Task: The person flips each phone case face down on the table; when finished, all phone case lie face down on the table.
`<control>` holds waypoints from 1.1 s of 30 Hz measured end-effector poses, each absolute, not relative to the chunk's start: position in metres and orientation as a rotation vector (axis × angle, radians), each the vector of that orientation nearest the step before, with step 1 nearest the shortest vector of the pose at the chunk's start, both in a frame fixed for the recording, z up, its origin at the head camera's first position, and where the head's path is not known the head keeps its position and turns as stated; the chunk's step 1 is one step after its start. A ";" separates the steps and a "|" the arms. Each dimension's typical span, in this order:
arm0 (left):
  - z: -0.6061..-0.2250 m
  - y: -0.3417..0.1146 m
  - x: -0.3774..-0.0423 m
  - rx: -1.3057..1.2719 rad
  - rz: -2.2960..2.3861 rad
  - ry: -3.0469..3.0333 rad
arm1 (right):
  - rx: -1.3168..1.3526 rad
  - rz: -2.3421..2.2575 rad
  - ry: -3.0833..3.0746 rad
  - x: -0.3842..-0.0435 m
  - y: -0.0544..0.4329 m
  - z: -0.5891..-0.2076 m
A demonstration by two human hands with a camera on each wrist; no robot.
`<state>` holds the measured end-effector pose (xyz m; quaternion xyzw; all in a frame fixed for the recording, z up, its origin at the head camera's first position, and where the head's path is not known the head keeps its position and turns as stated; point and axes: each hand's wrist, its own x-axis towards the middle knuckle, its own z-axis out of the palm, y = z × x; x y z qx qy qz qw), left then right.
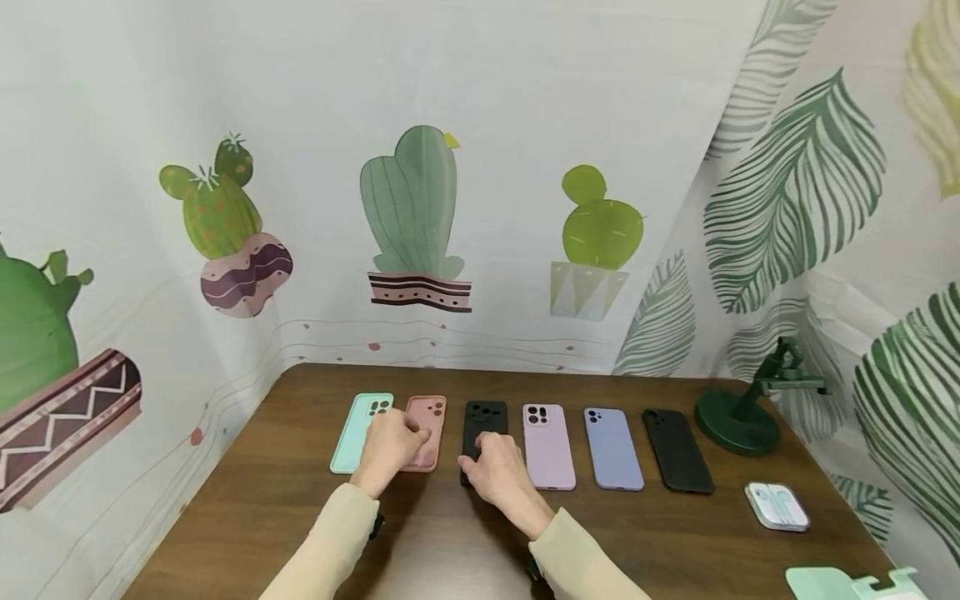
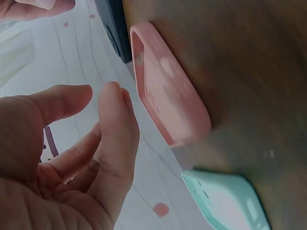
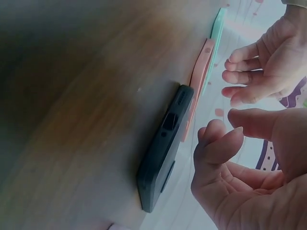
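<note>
My left hand hovers over the gap between a mint phone case and a pink phone case. In the left wrist view its thumb and index finger stand apart, and nothing lies between them; the hollow side of the pink case faces up. My right hand is above a black phone case, covering part of it in the head view. Its fingers are loosely bent and empty in the right wrist view, beside the black case on the table.
Rightward along the row lie a pale pink case, a lavender case and another black case. A green stand occupies the back right corner. Nearer are boxed earphones and a mint-coloured object at the table's edge.
</note>
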<state>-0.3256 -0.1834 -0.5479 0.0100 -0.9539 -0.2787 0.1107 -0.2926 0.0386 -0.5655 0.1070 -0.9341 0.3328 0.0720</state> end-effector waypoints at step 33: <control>-0.545 -0.216 -0.329 0.023 -0.779 -2.888 | 0.366 1.091 -2.878 -0.301 -0.022 -0.561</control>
